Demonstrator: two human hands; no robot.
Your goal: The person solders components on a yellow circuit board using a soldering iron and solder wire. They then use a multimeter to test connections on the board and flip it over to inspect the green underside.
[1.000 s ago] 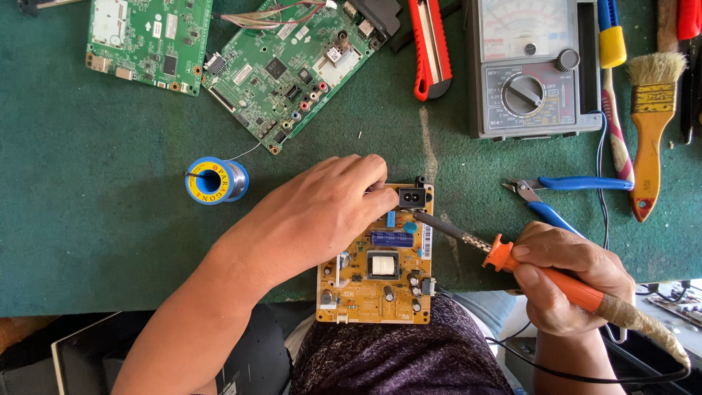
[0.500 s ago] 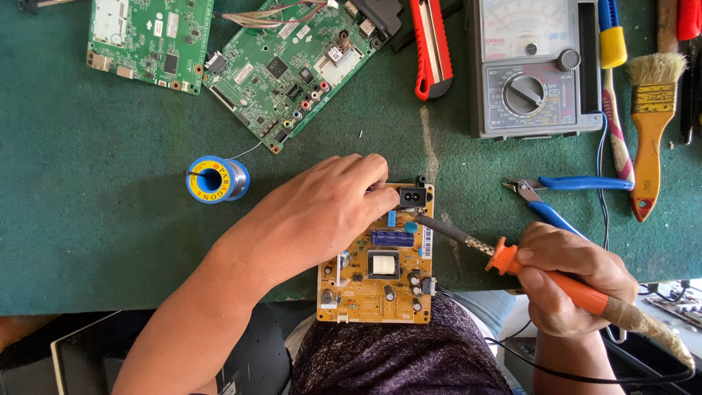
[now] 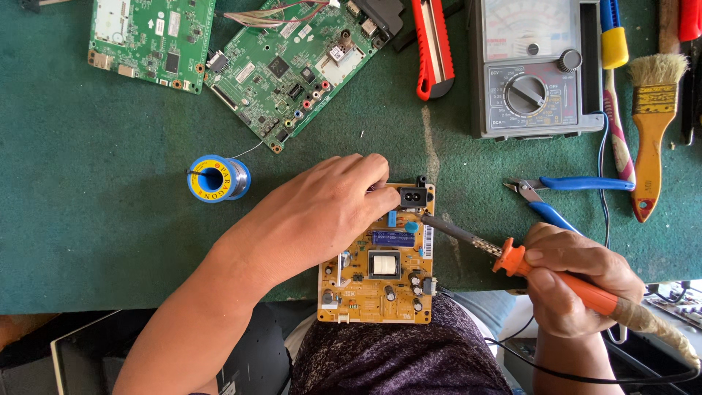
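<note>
Soldering at a yellow circuit board [image 3: 376, 274] on the near edge of the green mat [image 3: 88, 219].
Right hand [image 3: 574, 281] grips an orange soldering iron [image 3: 563, 278], tip at the board's far right corner; left hand [image 3: 325, 212] rests closed over its far left. Beyond the board lie a solder spool [image 3: 218, 178], blue pliers [image 3: 563, 190], green boards [image 3: 292, 62] and a multimeter [image 3: 534, 69].

Both forearms are bare to the edge of view, with no sleeves, watch or rings showing. The left hand [image 3: 322, 208] and right hand [image 3: 574, 281] wear no gloves, and the nails look short. Over the lap lies dark purple cloth [image 3: 398, 358] with a fine mottled pattern.
</note>
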